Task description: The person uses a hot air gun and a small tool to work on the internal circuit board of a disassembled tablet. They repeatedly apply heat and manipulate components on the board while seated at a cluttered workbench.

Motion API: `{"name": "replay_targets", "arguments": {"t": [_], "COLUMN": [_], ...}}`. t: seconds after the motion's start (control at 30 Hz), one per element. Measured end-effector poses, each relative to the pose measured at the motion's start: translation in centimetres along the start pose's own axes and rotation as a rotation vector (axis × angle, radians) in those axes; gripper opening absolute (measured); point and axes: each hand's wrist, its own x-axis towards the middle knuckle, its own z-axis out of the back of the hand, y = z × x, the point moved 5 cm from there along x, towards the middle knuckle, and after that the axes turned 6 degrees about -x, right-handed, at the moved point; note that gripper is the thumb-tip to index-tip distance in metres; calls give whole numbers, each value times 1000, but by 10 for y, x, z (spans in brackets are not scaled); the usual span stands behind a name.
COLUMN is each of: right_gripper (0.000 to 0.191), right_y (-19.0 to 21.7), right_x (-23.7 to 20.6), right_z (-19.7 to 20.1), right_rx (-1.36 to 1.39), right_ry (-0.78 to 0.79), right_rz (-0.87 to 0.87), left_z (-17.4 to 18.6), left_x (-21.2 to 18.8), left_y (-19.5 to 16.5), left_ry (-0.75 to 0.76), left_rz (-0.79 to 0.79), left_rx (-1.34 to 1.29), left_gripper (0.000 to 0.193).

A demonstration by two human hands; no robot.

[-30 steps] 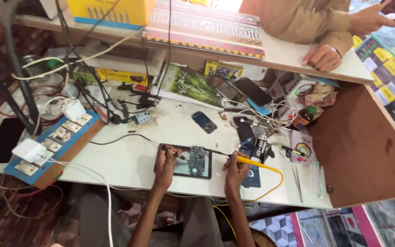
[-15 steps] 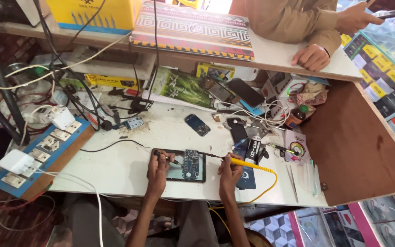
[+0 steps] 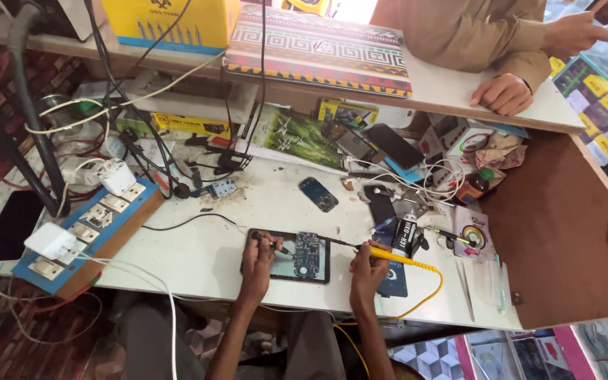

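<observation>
Fingers of left hand point(image 3: 258, 255) pinched round a thin dark probe, tip angled onto small circuit board point(image 3: 307, 255); heel of hand on edge of the opened phone point(image 3: 288, 256), likely to steady it. Fingers of right hand point(image 3: 366, 265) clenched round yellow-handled soldering iron point(image 3: 383, 256), tip aimed left at same board, yellow cord trailing off w/ slack toward table edge. Phone flat on white worktable point(image 3: 198, 260), near front edge, between both hands, close for fine work. Blue power strip point(image 3: 82, 229) at far left. Loose phone parts & cables behind. Another person's hand point(image 3: 504, 93) resting on raised counter point(image 3: 452, 90).
</observation>
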Motion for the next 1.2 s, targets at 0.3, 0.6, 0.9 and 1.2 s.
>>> {"name": "replay_targets", "arguments": {"t": [0.3, 0.6, 0.9, 1.2], "right_gripper": [11, 17, 20, 20], "right_y": [1, 1, 6, -1], "right_x": [-6, 0, -3, -2], "right_z": [-5, -10, -9, -7], "right_rx": [78, 64, 59, 86], "right_ry": [28, -8, 2, -50], "right_rz": [44, -10, 8, -6], "left_z": [4, 9, 7, 8], "left_x": [-4, 4, 2, 5], "left_y": [-12, -1, -1, -5], "left_ry": [-19, -9, -2, -24], "left_rz": [16, -7, -32, -30], "left_rx": [11, -12, -54, -42], "left_gripper": [31, 29, 25, 23]}}
